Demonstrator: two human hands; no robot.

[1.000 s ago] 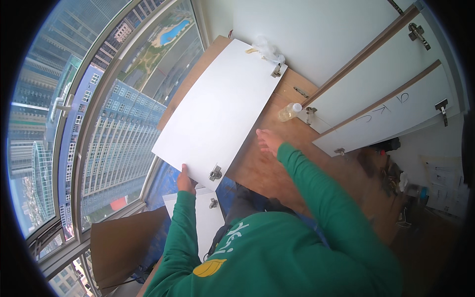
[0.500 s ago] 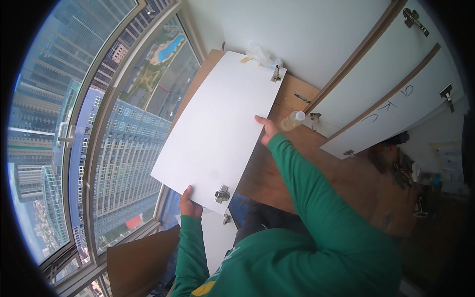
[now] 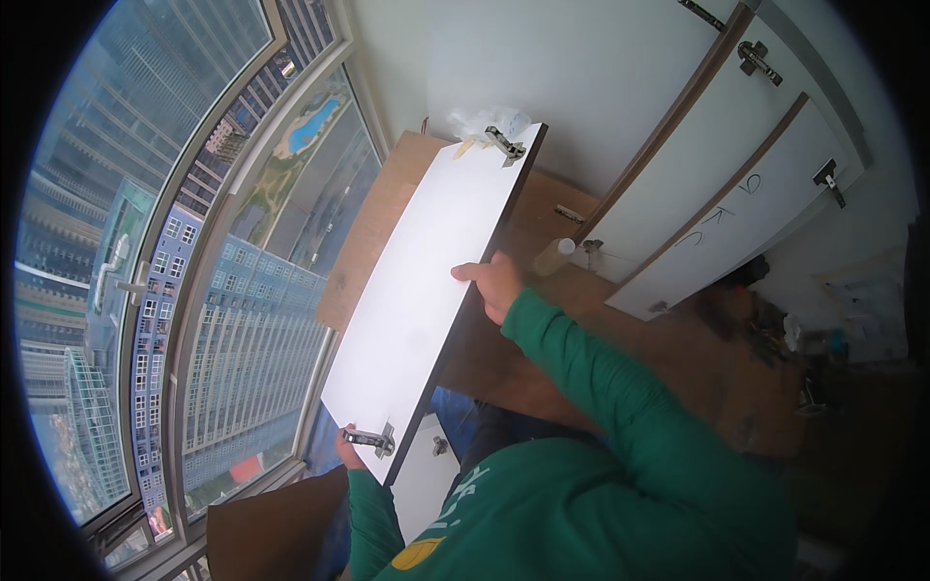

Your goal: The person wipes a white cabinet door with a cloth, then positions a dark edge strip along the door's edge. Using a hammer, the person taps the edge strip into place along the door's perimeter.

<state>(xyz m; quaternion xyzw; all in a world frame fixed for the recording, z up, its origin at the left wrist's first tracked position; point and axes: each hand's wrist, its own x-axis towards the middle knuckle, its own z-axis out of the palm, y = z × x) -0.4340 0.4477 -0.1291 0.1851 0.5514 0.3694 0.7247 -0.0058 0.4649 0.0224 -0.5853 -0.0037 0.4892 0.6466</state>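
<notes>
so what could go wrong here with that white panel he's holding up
The long white cabinet door panel is tilted on edge, held only by the right hand at one long edge and the left hand at the near end, so it could slip. Its far metal hinge could strike the white wall.

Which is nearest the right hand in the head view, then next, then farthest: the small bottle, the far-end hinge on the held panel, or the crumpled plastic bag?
1. Small bottle, just right of the right hand.
2. Far-end hinge, at the panel's top corner.
3. Crumpled plastic bag, beyond that corner by the wall; close to the hinge, slightly farther.
</notes>
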